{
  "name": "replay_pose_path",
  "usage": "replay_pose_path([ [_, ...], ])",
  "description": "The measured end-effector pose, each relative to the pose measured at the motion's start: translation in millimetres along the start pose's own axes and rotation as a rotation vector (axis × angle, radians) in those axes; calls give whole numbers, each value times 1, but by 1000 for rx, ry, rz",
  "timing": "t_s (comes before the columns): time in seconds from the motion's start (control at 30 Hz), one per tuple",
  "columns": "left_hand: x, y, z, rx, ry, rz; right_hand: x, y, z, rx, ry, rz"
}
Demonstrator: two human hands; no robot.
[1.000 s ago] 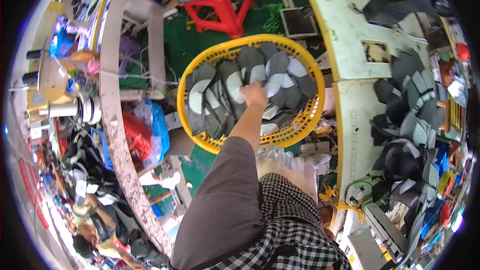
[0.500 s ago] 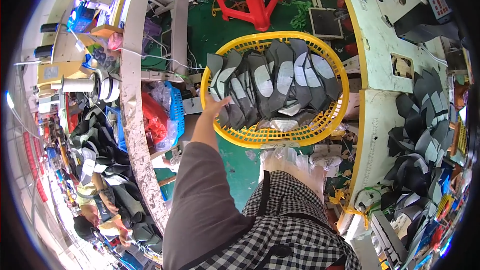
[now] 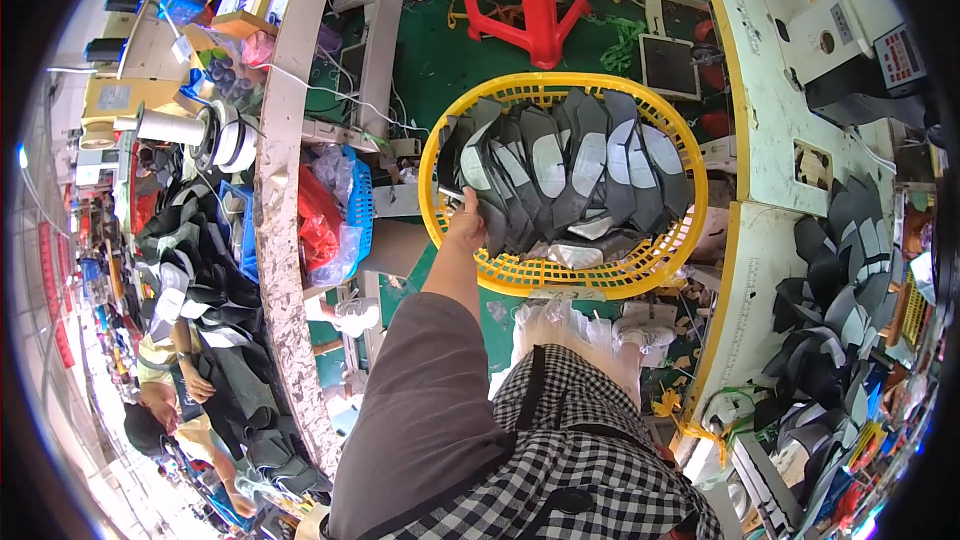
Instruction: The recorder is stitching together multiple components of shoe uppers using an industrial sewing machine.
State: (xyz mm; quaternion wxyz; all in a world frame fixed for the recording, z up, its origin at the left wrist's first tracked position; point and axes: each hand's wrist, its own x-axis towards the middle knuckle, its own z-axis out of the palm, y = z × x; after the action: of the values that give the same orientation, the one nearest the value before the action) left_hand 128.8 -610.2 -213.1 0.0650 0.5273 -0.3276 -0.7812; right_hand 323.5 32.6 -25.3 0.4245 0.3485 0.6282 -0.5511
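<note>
The yellow oval basket [image 3: 700, 176] holds grey cut pieces [image 3: 588, 158], and the left hand [image 3: 466, 226] extends over its rim, grip I cannot tell.

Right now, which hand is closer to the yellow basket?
Left, as far as I can see. The left hand reaches over the left end of the yellow basket, by the dark grey pieces; the right hand isn't in view.

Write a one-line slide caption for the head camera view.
Left hand at the left end of an oval yellow plastic basket filled with grey, pale-patched pieces.
</note>
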Motion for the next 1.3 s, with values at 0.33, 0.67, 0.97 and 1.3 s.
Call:
replay_pose_path([
  [0.33,-48,-8,65,1018,387,416,29,47,-35,-125,-29,-118],
  [0.67,-22,-26,58,489,573,-75,-14,-43,39,-284,16,-103],
  [0.97,-36,-22,100,635,478,-39,-15,-11,47,48,193,102],
  [1.3,-30,-5,95,354,129,-223,-27,-13,61,-322,167,-138],
])
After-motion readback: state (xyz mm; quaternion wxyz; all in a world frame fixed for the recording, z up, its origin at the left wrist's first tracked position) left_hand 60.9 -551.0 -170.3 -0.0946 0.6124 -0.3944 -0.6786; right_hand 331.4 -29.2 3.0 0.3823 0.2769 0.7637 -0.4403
